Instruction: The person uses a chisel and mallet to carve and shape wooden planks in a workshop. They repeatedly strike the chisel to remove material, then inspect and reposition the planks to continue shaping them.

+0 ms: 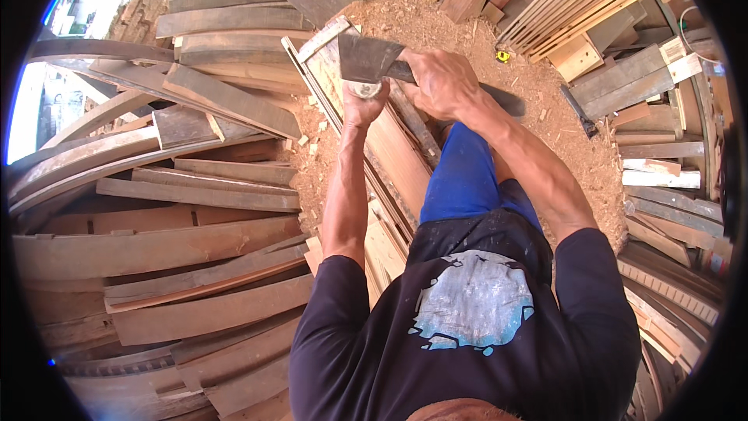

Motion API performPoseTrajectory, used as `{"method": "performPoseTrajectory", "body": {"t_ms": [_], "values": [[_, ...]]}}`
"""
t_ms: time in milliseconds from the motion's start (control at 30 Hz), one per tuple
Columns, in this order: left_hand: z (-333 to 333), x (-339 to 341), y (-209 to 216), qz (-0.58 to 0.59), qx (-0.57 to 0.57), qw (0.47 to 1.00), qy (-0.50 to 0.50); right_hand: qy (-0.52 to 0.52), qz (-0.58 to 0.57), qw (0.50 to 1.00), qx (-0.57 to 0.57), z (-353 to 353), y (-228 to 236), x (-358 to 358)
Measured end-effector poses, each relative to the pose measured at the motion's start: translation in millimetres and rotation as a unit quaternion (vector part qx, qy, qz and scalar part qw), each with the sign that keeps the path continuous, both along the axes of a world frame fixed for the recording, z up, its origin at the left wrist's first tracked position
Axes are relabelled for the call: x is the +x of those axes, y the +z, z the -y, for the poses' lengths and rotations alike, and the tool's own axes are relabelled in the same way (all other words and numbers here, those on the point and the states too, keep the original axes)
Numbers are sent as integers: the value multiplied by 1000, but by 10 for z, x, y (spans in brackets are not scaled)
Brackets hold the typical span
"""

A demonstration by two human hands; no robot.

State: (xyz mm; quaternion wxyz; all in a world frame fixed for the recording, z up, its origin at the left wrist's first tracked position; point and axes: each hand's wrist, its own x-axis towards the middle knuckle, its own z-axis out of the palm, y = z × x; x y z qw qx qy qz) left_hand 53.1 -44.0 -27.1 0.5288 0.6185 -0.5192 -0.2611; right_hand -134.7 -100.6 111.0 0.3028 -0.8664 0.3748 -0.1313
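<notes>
My right hand (442, 82) is closed around the dark handle of a mallet. The mallet's broad, dark, block-shaped head (365, 58) hangs over my left fist. Below the head, my left hand (363, 109) grips an upright round handle, whose pale, worn end (364, 90) shows at the top of the fist. What that handle belongs to is hidden under the hand and mallet. Beneath both hands a long reddish-brown board (399, 157) runs from upper left toward my legs. A pale crosspiece (325, 37) lies at its far end, beside the mallet head.
Stacked curved timbers (210, 245) crowd the left side. Wood chips and sawdust (557, 136) cover the ground. A yellow tape measure (502, 56) and a dark long tool (578, 111) lie at the right. Thin slats (588, 4) lean at the far right, with more planks (658, 82) nearby.
</notes>
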Motion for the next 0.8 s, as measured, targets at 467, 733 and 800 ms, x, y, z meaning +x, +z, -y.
{"method": "performPoseTrajectory", "body": {"t_ms": [467, 733, 800], "values": [[235, 70, -113, -102, -29, 994, 37, -68, 335, 940, -25, -331, 672, -494], [107, -153, 144, -64, 76, 995, 9, -134, 467, 873, -45, -372, 972, -567], [73, -165, 59, -71, 52, 996, -25, -96, 489, 866, 19, -348, 895, -528]]}}
